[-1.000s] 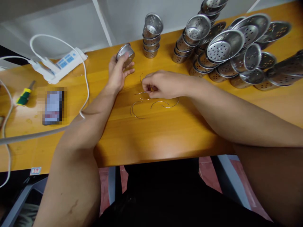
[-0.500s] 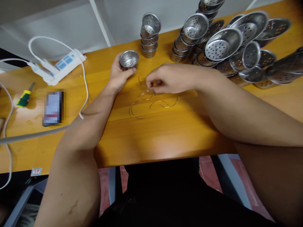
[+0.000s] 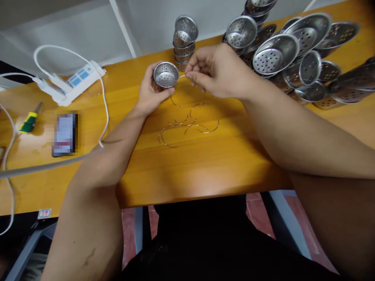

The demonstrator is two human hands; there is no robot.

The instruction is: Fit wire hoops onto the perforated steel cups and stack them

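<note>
A small perforated metal cup (image 3: 166, 75) is held in my left hand (image 3: 150, 89), its opening facing up toward me. My right hand (image 3: 206, 72) pinches a thin curved wire (image 3: 183, 75) between thumb and forefinger, just right of the cup's rim. Whether the wire touches the cup I cannot tell. Below the hands, several curved wires (image 3: 168, 145) lie scattered on the wooden table (image 3: 187, 168).
Behind my hands stands a stack of perforated cups (image 3: 186, 33). More perforated cups and bowls (image 3: 275, 54) crowd the right side. On the left are a white power strip (image 3: 83, 80) with cables, a phone (image 3: 65, 134) and a green-yellow screwdriver (image 3: 30, 121).
My right hand has risen from the loose wires toward the cup, now with a wire in its pinch. My left hand has shifted slightly right with the cup.
</note>
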